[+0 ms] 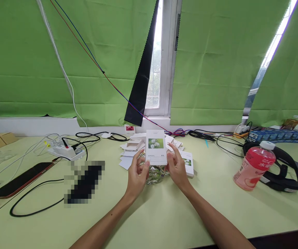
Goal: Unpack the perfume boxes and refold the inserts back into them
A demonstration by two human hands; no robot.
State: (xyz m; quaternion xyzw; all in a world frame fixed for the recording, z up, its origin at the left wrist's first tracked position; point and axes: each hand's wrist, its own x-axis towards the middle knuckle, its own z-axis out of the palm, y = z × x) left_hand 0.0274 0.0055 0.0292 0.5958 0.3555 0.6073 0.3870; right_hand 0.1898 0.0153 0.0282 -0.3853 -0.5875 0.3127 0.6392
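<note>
And here's the white box (156, 157), held up between both hands, flower picture facing us! The left hand (138, 173) pinches its lower left edge, the right hand (177, 169) its right edge; too hard a squeeze could buckle those sides. Just below the grip, shiny clear plastic (153, 176): one slip could drop the box there. Behind, white cartons (131, 151) crowd close, so a nudge might scatter them. Well right, a pink bottle (254, 169)!
</note>
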